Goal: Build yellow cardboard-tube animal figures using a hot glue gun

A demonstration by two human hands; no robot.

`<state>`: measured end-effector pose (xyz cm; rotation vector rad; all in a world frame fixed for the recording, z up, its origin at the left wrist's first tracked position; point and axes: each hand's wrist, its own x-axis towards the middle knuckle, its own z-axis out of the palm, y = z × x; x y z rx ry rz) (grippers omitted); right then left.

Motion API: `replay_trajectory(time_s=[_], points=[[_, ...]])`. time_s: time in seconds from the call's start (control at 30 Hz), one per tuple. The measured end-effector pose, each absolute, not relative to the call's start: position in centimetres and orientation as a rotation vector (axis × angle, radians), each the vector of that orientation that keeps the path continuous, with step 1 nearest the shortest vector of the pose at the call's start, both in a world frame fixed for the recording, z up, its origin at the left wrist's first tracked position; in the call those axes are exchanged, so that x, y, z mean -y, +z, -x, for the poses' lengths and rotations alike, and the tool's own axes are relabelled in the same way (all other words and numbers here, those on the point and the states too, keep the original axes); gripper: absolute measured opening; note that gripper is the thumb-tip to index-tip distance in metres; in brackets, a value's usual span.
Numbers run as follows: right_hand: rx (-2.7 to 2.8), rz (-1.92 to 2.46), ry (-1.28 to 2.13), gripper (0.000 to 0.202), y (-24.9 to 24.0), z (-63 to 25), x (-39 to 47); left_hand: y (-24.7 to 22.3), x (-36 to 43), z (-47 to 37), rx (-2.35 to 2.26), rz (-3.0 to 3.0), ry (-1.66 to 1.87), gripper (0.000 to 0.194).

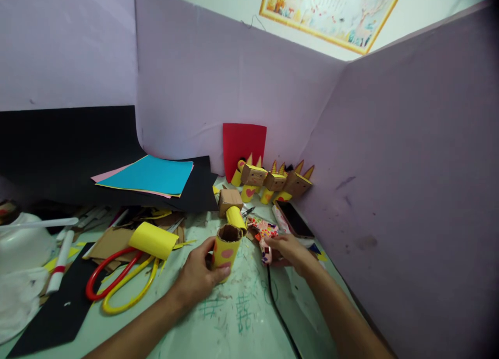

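My left hand is wrapped round a yellow cardboard tube with pink and orange spots, held upright with its hollow end up. My right hand grips a pink, dotted glue gun by its handle, from which a black cord runs towards me. Its nozzle is not clear. Just beyond the tube, a small brown cardboard box lies joined to or touching a yellow paper roll. A pen lies between them and the glue gun.
Several cardboard figures with yellow horns stand at the back by a red sheet. A phone lies right. Scissors with red and yellow handles, another yellow roll, and blue paper are left. Purple panels enclose the table.
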<state>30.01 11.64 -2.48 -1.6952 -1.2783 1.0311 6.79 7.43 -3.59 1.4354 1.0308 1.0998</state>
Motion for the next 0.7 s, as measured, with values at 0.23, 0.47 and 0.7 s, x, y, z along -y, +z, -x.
replay_trajectory(time_s=[0.23, 0.47, 0.7], points=[[1.631, 2.106, 0.727, 0.036, 1.1, -28.9, -12.9, -4.2, -7.6, -6.7, -1.0, -1.413, 1.099, 0.045], [1.734, 2.044, 0.63, 0.031, 1.6, -23.4, -17.4, -4.1, -7.7, -6.7, -0.944, -1.395, 1.115, 0.046], [1.703, 2.012, 0.653, 0.028, -0.8, -21.8, -20.2, -3.8, -7.8, -6.8, -0.967, -1.433, 1.103, 0.045]])
